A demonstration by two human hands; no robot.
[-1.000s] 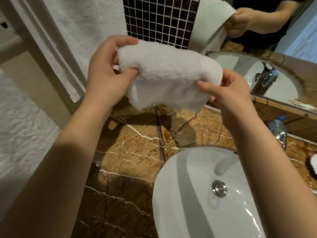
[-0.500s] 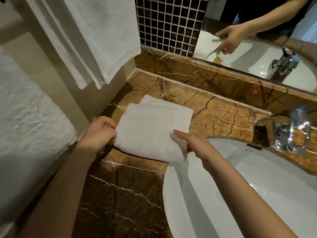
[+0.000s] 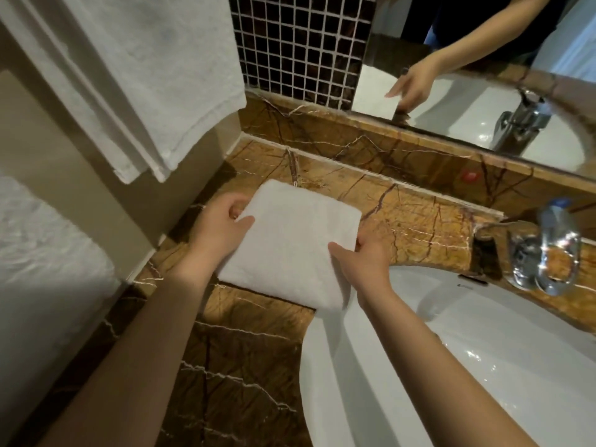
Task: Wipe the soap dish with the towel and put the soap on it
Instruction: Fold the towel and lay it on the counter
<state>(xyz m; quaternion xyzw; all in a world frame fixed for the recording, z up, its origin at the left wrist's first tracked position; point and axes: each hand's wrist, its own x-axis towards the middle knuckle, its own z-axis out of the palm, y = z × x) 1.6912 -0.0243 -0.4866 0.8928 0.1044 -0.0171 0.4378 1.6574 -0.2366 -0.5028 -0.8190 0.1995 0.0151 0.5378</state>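
A folded white towel (image 3: 295, 240) lies flat on the brown marble counter (image 3: 419, 221), its near corner reaching the sink rim. My left hand (image 3: 219, 230) grips the towel's left edge, thumb on top. My right hand (image 3: 364, 256) grips its right edge, thumb on top and fingers underneath. Neither the soap dish nor the soap is in view.
A white sink (image 3: 467, 366) fills the lower right, with a chrome tap (image 3: 545, 253) behind it. A mirror (image 3: 483, 75) above the marble backsplash reflects my hand. White towels (image 3: 145, 75) hang at upper left, beside dark mosaic tile (image 3: 296, 43). Another white towel (image 3: 42, 269) sits at left.
The towel came down from chest height onto the counter. Since half a second ago my hands have closed in on its left and right edges, and the view has shifted slightly.
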